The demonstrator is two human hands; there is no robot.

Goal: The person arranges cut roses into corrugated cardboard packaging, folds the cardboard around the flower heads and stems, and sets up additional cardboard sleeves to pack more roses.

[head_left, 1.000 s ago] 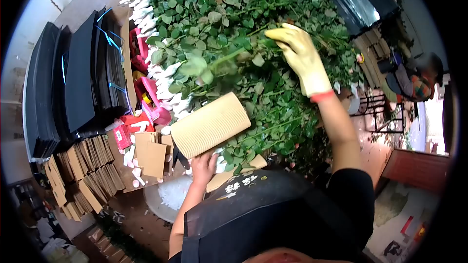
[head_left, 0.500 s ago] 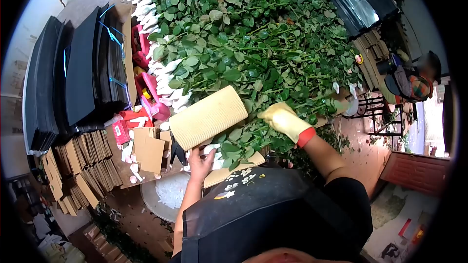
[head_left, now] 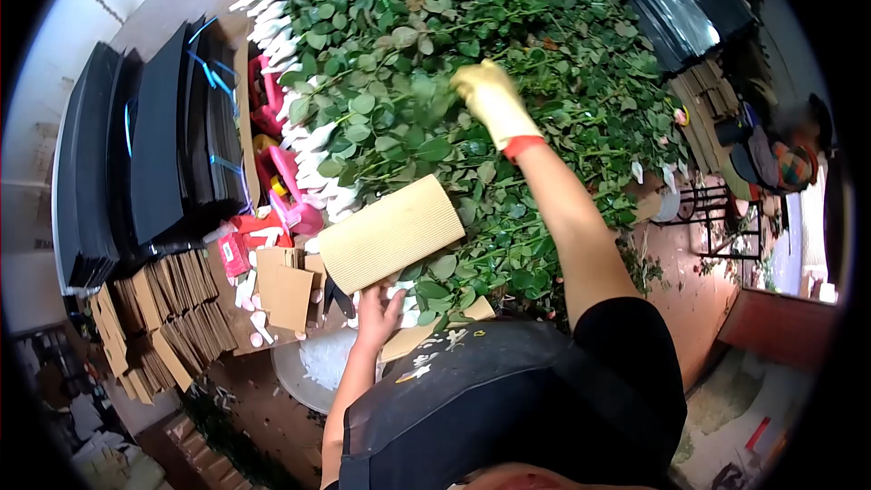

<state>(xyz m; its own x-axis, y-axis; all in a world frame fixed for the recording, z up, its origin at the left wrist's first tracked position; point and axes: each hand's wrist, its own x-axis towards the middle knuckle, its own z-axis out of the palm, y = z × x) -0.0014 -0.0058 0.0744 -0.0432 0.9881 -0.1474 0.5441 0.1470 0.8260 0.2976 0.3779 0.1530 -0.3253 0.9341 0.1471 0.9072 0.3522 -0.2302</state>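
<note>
My left hand point(head_left: 374, 316) is bare and at the near edge of a tan corrugated cardboard sheet point(head_left: 392, 234). Its fingers reach under that edge, tips hidden, and the thumb stands apart beside white-wrapped flower heads point(head_left: 408, 304). In a yellow glove with a red cuff, my right hand point(head_left: 493, 102) is stretched out over the heap of leafy stems point(head_left: 535, 63). Its fingers are curled closed, and blurred leaves next to them suggest a leafy stem in the grip. A second cardboard piece point(head_left: 435, 331) lies by my apron under some leaves.
Stacks of black sheets point(head_left: 181, 136) stand at the left, with folded cardboard pieces point(head_left: 172, 313) below. Pink plastic holders point(head_left: 288, 191) and dark scissors point(head_left: 337, 298) sit nearer. A basin of white scraps point(head_left: 322, 367) is below the table edge. Another person point(head_left: 787, 159) is at far right.
My right hand has moved from beside the cardboard sheet, away from my body and slightly left over the stems. My left hand and the sheet stay nearly in place.
</note>
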